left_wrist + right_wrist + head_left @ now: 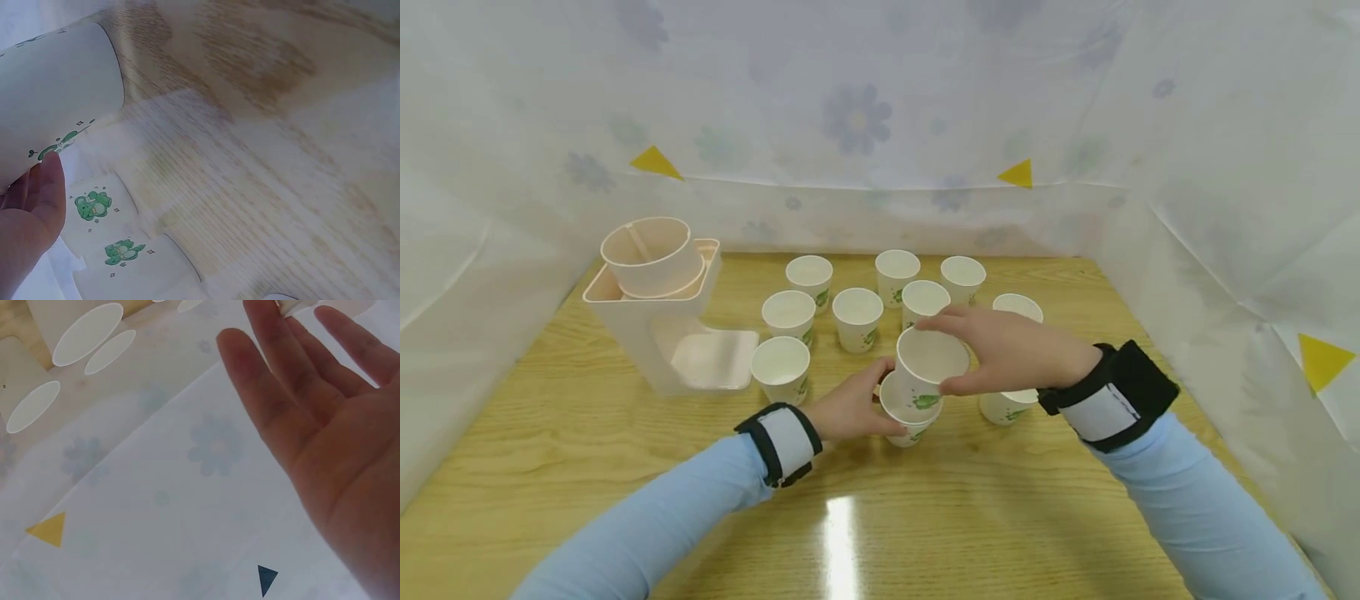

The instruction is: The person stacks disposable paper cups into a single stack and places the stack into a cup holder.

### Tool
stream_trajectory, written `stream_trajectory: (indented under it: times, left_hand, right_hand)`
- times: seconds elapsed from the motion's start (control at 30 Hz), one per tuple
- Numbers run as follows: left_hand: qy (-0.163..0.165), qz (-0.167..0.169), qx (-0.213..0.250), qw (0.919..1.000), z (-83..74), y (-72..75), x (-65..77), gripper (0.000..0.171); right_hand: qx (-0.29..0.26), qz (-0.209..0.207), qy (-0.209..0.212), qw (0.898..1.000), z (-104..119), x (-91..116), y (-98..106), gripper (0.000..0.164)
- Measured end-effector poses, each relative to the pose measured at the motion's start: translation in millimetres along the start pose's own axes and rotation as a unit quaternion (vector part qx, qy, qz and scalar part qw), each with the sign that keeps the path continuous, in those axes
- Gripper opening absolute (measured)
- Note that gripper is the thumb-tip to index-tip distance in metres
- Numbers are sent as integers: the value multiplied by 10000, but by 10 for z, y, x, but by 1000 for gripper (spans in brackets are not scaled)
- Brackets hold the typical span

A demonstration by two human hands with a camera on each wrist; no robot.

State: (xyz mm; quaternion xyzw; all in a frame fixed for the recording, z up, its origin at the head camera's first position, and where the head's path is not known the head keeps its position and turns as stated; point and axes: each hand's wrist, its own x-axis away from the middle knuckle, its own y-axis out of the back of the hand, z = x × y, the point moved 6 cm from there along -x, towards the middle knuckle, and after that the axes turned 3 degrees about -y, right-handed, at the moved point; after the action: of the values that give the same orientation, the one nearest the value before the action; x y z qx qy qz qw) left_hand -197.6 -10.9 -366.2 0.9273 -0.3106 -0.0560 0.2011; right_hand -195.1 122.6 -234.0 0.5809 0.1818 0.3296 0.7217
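In the head view my left hand (850, 408) grips a white paper cup (904, 435) low on the table, thumb at its near side. A second paper cup (917, 371) stands slightly tilted with its base inside that cup's mouth. My right hand (1011, 346) holds this upper cup at the rim, thumb on the near side and fingertips over the far side. A green cartoon print shows on a large cup (56, 94) close by the left fingers (53, 181) in the left wrist view. The right wrist view shows the right palm and stretched fingers (240, 359).
Several more white paper cups stand upright behind and beside the hands, one at left (781, 367) and one at right (1006, 407). A pale pink plastic appliance (655, 333) with a round top container stands at the left. Flowered white sheeting (857, 200) surrounds the wooden table (760, 550).
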Motion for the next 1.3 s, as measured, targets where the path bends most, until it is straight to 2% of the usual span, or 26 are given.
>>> stream_trajectory:
  times: [0.2, 0.37, 0.53, 0.73, 0.93, 1.1, 1.3]
  left_hand:
    - [-21, 27, -189, 9998, -5, 23, 3, 76]
    - [20, 65, -264, 9996, 26, 39, -7, 75]
    - [-130, 41, -313, 9994, 36, 44, -20, 73]
    - [-255, 50, -364, 9990, 51, 38, -31, 71]
    - [-147, 34, -294, 9995, 57, 38, -27, 73]
    - [-67, -4, -282, 9996, 44, 39, -12, 72]
    - [-124, -10, -298, 9995, 45, 40, -19, 69]
  right_hand:
    - [-35, 159, 110, 9998, 10, -32, -83, 62]
    - [181, 249, 314, 9990, 30, -72, -167, 61]
    - [462, 299, 417, 9976, 35, -107, -246, 62]
    - [487, 365, 547, 9966, 50, -139, -328, 62]
    - [491, 342, 714, 9957, 55, -187, -420, 62]
    - [467, 413, 580, 9964, 42, -209, -466, 70]
    - [461, 402, 472, 9970, 7, -227, -532, 80]
